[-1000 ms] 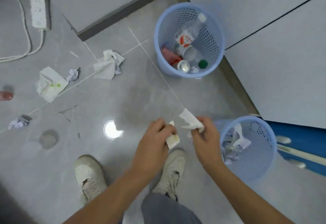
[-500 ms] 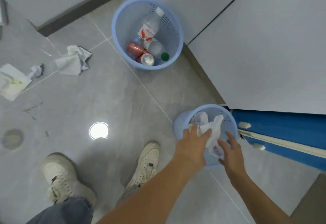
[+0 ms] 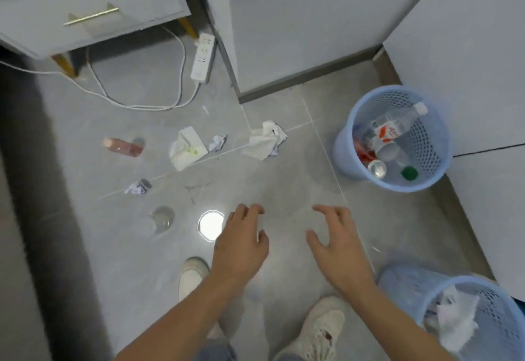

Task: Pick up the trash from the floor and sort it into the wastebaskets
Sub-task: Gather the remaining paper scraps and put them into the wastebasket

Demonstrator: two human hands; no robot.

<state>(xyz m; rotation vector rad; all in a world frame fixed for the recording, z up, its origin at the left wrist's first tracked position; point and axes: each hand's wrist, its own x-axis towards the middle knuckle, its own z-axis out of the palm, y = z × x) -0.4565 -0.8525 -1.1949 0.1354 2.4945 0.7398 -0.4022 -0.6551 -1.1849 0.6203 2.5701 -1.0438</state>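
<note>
My left hand (image 3: 241,244) and my right hand (image 3: 335,244) hover side by side over the grey floor, fingers spread and holding nothing. Ahead lie a crumpled white tissue (image 3: 265,140), a folded white paper (image 3: 187,148), two small paper wads (image 3: 217,142) (image 3: 137,187), a small bottle of red liquid (image 3: 123,146) and a clear plastic lid (image 3: 162,218). A blue wastebasket (image 3: 346,144) at the right holds bottles and cans. A second blue wastebasket (image 3: 502,326) at the lower right holds white paper.
A grey cabinet on gold legs (image 3: 85,16) stands at the upper left, with a white power strip (image 3: 202,57) and its cable on the floor. Grey wall panels (image 3: 298,25) close off the back and right. My two white shoes (image 3: 193,275) (image 3: 318,329) are below my hands.
Both hands held white paper, dropped it into the near wastebasket, and have come back empty over the floor. My view has swung left toward the remaining litter.
</note>
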